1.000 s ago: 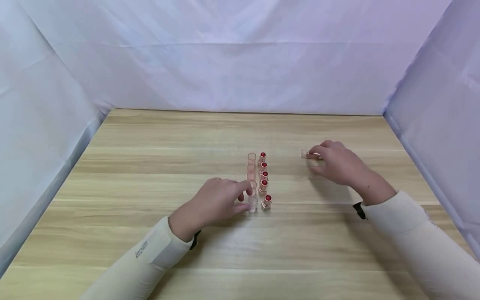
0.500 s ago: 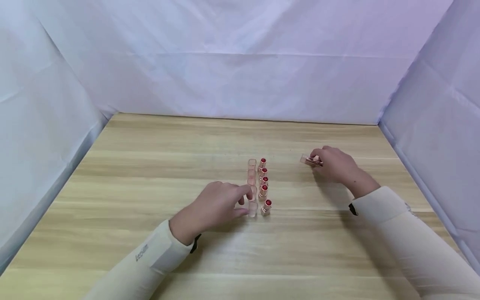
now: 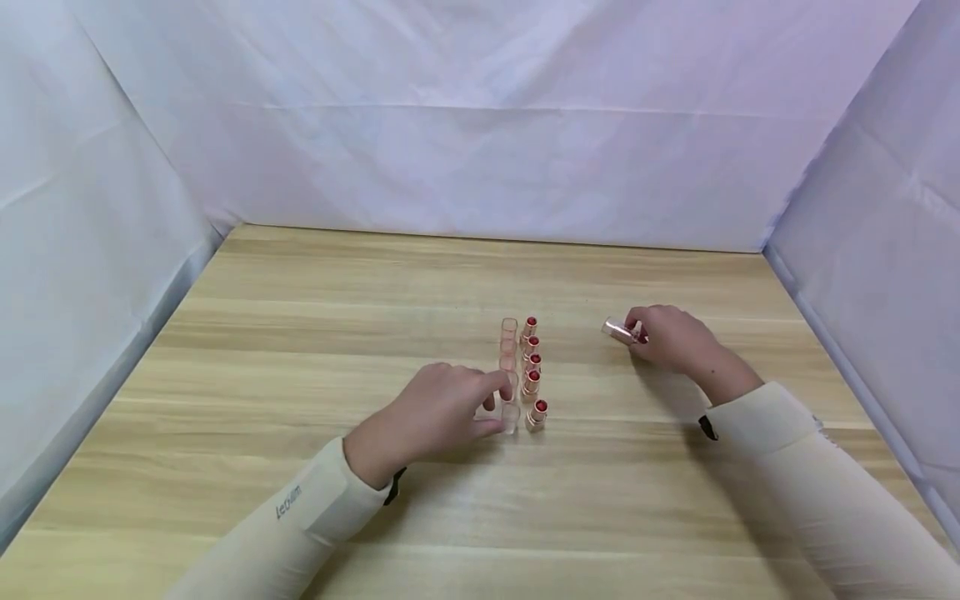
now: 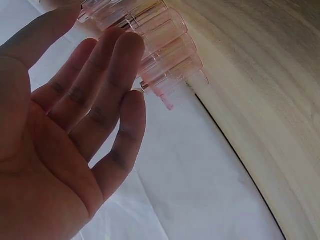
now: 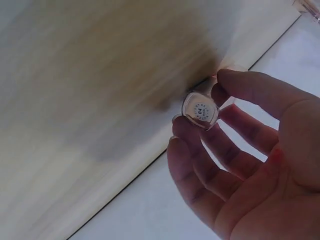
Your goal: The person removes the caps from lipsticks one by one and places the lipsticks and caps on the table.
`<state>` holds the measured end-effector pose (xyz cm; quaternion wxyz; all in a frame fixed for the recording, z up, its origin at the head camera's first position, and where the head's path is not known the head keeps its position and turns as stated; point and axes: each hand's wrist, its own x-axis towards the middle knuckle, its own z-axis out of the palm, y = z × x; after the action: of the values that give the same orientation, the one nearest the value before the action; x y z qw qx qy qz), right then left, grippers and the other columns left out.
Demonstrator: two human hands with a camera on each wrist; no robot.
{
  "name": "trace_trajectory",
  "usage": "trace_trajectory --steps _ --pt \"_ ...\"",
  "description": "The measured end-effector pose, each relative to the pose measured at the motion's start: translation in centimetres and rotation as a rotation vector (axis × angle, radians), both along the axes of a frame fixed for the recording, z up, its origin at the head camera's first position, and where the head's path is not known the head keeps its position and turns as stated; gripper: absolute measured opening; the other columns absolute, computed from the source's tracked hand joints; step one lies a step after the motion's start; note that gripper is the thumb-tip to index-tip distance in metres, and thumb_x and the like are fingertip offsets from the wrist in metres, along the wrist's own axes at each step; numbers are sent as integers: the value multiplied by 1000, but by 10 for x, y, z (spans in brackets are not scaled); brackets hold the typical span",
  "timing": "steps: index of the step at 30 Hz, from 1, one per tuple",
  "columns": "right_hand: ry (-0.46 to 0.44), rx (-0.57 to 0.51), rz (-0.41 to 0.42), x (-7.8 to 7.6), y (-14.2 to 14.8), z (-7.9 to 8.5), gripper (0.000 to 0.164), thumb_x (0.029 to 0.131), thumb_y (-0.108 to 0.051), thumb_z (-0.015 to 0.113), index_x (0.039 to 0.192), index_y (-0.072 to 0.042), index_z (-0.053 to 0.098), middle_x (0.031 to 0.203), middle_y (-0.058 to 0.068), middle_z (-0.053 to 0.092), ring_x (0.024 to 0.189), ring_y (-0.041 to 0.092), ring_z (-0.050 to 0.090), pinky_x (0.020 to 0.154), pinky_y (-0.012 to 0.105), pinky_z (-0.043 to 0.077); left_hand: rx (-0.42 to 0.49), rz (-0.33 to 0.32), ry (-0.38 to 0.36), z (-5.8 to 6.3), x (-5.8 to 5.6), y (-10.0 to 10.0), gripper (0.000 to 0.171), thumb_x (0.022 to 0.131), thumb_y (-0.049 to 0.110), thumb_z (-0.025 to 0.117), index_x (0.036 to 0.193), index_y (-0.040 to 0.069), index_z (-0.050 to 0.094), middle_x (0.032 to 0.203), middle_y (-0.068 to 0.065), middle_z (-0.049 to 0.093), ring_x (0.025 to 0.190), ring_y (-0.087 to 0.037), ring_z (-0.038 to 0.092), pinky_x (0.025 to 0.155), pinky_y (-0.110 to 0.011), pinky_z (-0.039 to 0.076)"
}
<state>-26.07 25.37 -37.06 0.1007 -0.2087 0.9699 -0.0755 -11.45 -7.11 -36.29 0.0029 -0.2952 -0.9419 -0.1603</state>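
My right hand (image 3: pixel 675 337) pinches a lipstick (image 3: pixel 619 331) with a clear cap between thumb and fingers, at the right of the table. In the right wrist view the lipstick's base (image 5: pixel 200 110) faces the camera, with a round label marked 04. My left hand (image 3: pixel 438 408) has its fingers relaxed beside a row of clear caps (image 3: pixel 508 335). Its thumb and index finger are at the near end of that row; whether they touch is hard to tell. Caps (image 4: pixel 165 40) stand just past those fingers in the left wrist view. Right of the caps, several uncapped lipsticks (image 3: pixel 536 415) stand upright, red tips up.
The light wooden table (image 3: pixel 337 292) holds both rows near its middle. White cloth (image 3: pixel 480 125) hangs behind it and along both sides. Between the nearest lipstick and the one behind it is a wider gap than among the others.
The capped lipstick in my right hand has turned, its cap end now pointing up and left with the base lower. My left hand stays by the caps. The head view shifted slightly.
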Motion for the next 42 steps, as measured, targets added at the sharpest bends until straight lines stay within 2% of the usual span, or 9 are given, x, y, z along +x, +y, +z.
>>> trace_trajectory --steps 5,10,12,16,19,21,24,29,42 --pt "49 -155 17 13 -12 2 29 92 -18 69 116 -3 66 94 11 69 80 21 62 70 38 51 34 -8 39 0 2 0 29 86 40 77 107 22 69 85 9 76 69 -6 67 69 -33 52" --pt "111 -385 61 44 -36 16 30 91 -13 70 120 -6 66 98 9 70 80 19 66 66 31 55 77 -16 148 4 1 2 41 88 43 74 121 21 65 91 7 76 73 -6 68 76 -37 51" --pt "108 -474 132 59 -47 23 29 90 -9 71 119 -8 67 97 6 71 76 14 67 63 27 56 96 -5 193 7 1 2 53 87 46 75 132 22 59 100 4 77 79 -7 70 80 -39 52" --pt "67 -583 355 91 -65 32 31 86 -4 75 116 -11 70 95 -2 71 74 6 66 62 23 57 155 13 267 10 2 3 72 85 52 75 145 22 48 120 -1 73 78 -8 68 83 -39 54" --pt "43 -622 497 109 -75 32 32 84 -3 77 114 -13 71 98 -5 71 77 4 64 63 25 57 201 -19 315 12 4 5 61 84 51 76 135 22 58 113 1 74 66 -6 62 71 -31 53" --pt "34 -644 536 116 -80 30 32 84 -3 78 114 -12 72 100 -6 71 78 3 63 63 26 57 226 -50 328 13 5 5 48 83 48 79 122 21 66 102 5 75 62 -4 59 62 -25 49" --pt "20 -662 539 121 -83 26 30 83 -4 79 111 -12 73 100 -6 71 77 3 62 63 26 56 219 -74 319 15 6 6 34 82 44 81 107 23 71 87 9 74 58 0 56 54 -19 42" --pt "4 -657 488 121 -83 22 32 82 -5 80 113 -11 74 99 -8 72 77 2 60 64 24 55 172 -69 296 14 6 6 26 81 42 82 98 23 74 81 11 73 58 0 58 52 -17 40" --pt "13 -560 358 128 -85 22 27 82 -17 84 107 -18 75 86 -12 66 68 7 56 56 20 48 215 -100 320 12 3 8 21 83 36 82 96 22 74 87 13 74 62 0 61 54 -17 43"
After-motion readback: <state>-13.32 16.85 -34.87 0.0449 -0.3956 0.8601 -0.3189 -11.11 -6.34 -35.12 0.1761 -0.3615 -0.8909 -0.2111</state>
